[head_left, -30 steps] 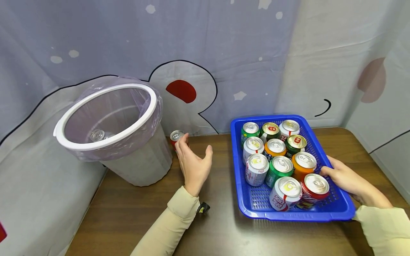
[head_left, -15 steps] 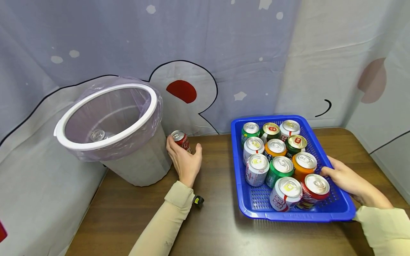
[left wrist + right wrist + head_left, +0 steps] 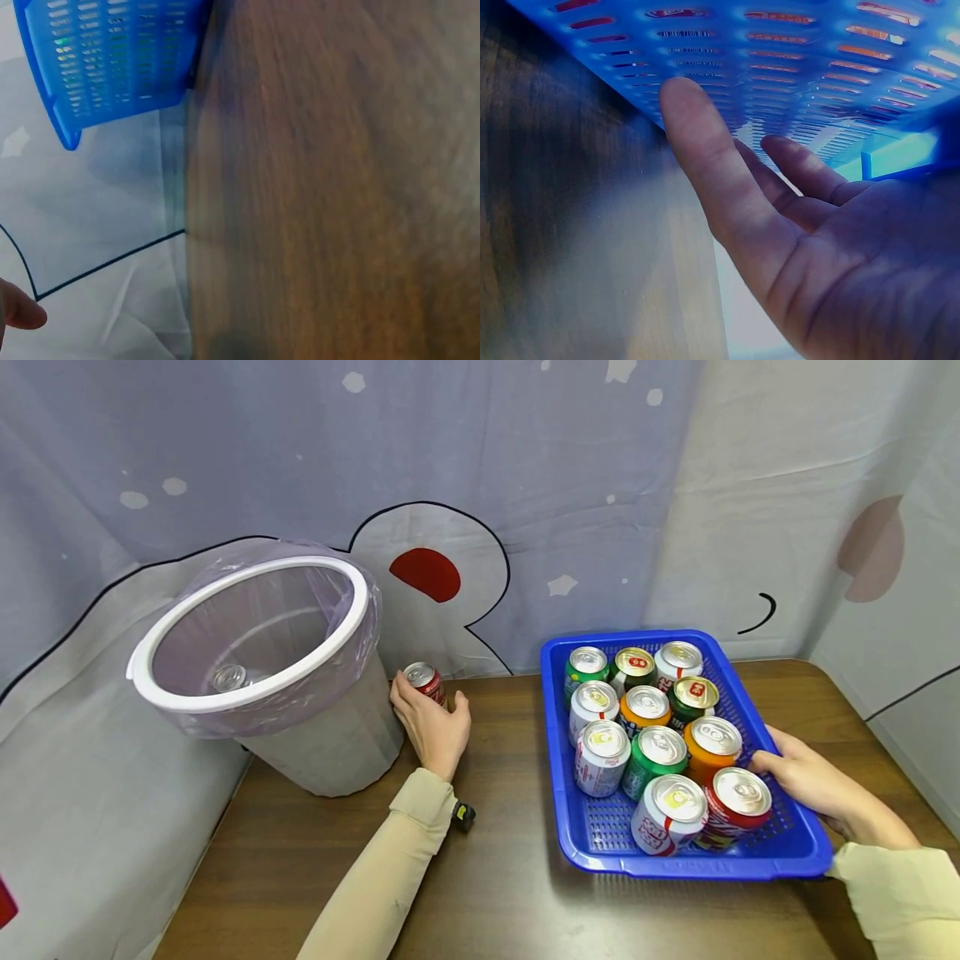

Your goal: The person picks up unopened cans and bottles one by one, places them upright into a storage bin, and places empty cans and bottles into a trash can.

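Note:
Beside the bin, my left hand point(image 3: 437, 733) grips a red can point(image 3: 424, 683), fingers on its left side and thumb near its right. Only a fingertip point(image 3: 22, 307) of that hand shows in the left wrist view, and the can is out of that picture. On the right, a blue plastic basket point(image 3: 675, 866) carries several upright drink cans in white, green, orange and red. My right hand point(image 3: 821, 785) holds the basket's right side, its thumb over the rim. From the right wrist view, the fingers point(image 3: 712, 161) lie against the slotted blue wall.
A grey bin point(image 3: 330, 752) with a white rim ring and a purple liner leans at the left, one can point(image 3: 228, 677) visible inside. A printed curtain point(image 3: 525, 485) hangs behind the wooden table point(image 3: 510, 893). A small black item point(image 3: 463, 816) shows at my left cuff.
My left hand has moved left and closed around the red can, which has shifted slightly right in its grasp. The right hand and the basket have stayed still.

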A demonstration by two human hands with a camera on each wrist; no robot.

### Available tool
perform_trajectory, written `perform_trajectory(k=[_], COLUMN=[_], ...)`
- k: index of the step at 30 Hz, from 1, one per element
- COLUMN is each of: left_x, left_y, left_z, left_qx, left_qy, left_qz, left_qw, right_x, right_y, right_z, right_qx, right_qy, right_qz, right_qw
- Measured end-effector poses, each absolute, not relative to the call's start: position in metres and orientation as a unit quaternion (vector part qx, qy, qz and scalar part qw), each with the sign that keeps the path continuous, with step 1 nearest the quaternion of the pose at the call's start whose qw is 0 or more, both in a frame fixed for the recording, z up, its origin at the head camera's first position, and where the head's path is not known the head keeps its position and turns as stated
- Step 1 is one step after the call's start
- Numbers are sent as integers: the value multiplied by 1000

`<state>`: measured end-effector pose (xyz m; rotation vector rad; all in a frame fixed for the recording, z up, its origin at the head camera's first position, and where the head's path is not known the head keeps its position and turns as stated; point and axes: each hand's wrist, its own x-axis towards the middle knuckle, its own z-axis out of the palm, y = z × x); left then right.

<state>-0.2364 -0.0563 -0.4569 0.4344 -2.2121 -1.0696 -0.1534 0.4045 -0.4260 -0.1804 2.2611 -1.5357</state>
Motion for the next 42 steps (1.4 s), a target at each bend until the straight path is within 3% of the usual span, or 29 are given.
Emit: perform_trajectory(k=[15, 42], left_x=[-253, -248], left_y=[-59, -69], left_z=[-463, -454], left_qx=[173, 116], left_qy=[-816, -851], left_qz=[-422, -414], left_qw=[355, 301], right_x=[-154, -153], right_y=[404, 403], right_z=[-425, -425], right_qx=[-64, -58], right_qy=[810, 799], right_qz=[-548, -563], right_qw=[200, 206])
